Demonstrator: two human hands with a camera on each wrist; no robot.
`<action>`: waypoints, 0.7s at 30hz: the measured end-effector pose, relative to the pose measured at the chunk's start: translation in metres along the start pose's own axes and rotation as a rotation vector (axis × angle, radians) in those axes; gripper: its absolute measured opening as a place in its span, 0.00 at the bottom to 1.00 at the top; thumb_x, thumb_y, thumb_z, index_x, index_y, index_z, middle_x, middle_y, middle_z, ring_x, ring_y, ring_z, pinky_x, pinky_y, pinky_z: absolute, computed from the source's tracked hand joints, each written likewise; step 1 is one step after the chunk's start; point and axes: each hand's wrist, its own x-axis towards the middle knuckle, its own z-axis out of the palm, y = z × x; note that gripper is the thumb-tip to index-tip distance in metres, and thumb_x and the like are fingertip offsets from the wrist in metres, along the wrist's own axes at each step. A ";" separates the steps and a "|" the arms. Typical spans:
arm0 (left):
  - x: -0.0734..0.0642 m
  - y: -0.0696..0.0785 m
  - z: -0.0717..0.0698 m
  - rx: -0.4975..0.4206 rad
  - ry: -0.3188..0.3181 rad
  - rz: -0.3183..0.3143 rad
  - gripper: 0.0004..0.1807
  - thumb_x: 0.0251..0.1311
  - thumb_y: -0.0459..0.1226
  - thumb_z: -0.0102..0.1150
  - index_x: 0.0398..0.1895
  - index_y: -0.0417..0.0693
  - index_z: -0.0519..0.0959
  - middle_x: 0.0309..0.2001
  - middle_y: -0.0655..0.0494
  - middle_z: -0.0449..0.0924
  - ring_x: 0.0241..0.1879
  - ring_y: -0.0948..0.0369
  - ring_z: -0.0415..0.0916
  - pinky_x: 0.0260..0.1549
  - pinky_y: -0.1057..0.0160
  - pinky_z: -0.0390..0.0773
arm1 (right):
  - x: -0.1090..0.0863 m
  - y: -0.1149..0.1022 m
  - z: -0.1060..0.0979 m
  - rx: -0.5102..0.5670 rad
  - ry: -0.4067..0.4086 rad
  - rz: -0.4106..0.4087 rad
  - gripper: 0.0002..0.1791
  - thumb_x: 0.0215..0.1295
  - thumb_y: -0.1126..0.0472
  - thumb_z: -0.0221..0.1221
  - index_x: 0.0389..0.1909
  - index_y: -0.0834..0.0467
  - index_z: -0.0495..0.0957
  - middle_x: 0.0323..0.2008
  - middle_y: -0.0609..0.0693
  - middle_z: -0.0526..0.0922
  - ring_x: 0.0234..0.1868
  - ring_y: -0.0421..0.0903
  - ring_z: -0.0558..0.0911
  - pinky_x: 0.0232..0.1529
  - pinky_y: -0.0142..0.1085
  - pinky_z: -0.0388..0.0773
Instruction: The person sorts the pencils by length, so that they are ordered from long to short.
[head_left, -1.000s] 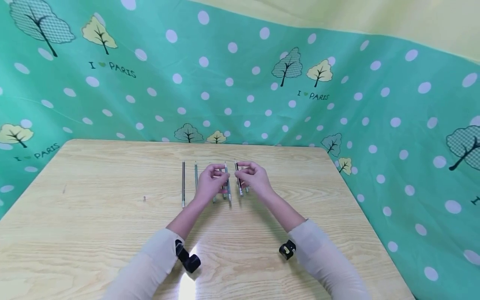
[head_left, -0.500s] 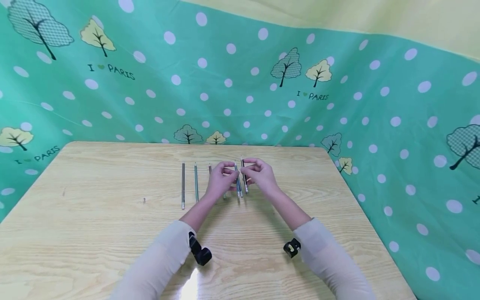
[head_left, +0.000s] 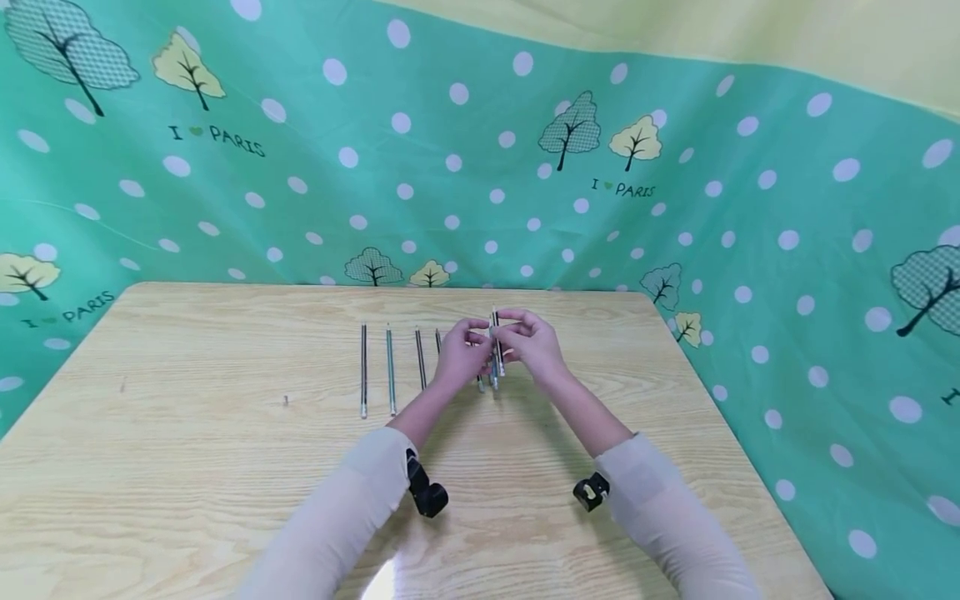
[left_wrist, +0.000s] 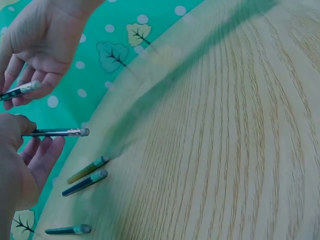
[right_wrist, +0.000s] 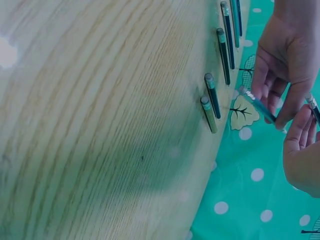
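Note:
In the head view my left hand point(head_left: 461, 354) pinches a blue-green pencil point(head_left: 494, 382), held above the table with its eraser end toward me. Close on its right, my right hand point(head_left: 534, 343) pinches a black pencil point(head_left: 501, 360). The two pencils are nearly side by side; the right wrist view shows both raised, the blue-green pencil point(right_wrist: 260, 106) and the black pencil point(right_wrist: 314, 107). Left of the hands lie a dark pencil point(head_left: 363, 367), a green pencil point(head_left: 391, 367) and another dark pencil point(head_left: 421, 358). More pencils point(left_wrist: 87, 170) lie under the hands, partly hidden in the head view.
Everything lies on a light wooden table point(head_left: 225, 467). A green dotted cloth point(head_left: 450, 208) hangs behind its far edge and along the right side. Black wrist cameras sit on the left sleeve point(head_left: 330, 508) and right sleeve point(head_left: 660, 500). A small dark mark point(head_left: 286, 401) shows at left.
Both hands have moved right with their pencils, the left hand farther, so the hands are closer together. Lying pencils that the left hand covered have come into view on its left.

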 end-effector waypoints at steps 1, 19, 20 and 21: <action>0.001 0.000 0.001 0.004 0.002 -0.003 0.18 0.58 0.32 0.57 0.53 0.45 0.73 0.39 0.46 0.77 0.26 0.59 0.78 0.29 0.55 0.85 | 0.000 -0.001 -0.001 0.002 -0.001 0.000 0.19 0.60 0.67 0.59 0.53 0.62 0.73 0.32 0.49 0.81 0.28 0.40 0.81 0.27 0.31 0.81; 0.012 -0.014 0.022 0.064 0.047 -0.047 0.19 0.58 0.35 0.59 0.53 0.49 0.73 0.38 0.50 0.77 0.25 0.60 0.75 0.26 0.59 0.84 | 0.002 -0.009 -0.024 0.028 0.081 0.017 0.21 0.60 0.67 0.59 0.56 0.62 0.71 0.28 0.43 0.81 0.27 0.39 0.79 0.27 0.28 0.81; 0.012 -0.014 0.022 0.069 0.046 -0.050 0.19 0.58 0.35 0.59 0.53 0.49 0.72 0.38 0.50 0.77 0.25 0.60 0.75 0.26 0.60 0.84 | 0.002 -0.009 -0.025 0.028 0.085 0.018 0.21 0.60 0.67 0.59 0.56 0.62 0.71 0.28 0.43 0.81 0.27 0.39 0.79 0.27 0.28 0.81; 0.013 -0.015 0.022 0.074 0.047 -0.051 0.18 0.59 0.36 0.59 0.54 0.49 0.72 0.38 0.50 0.77 0.26 0.60 0.75 0.26 0.61 0.84 | 0.002 -0.008 -0.026 0.027 0.088 0.019 0.21 0.60 0.67 0.59 0.56 0.62 0.71 0.27 0.43 0.81 0.27 0.39 0.79 0.27 0.28 0.81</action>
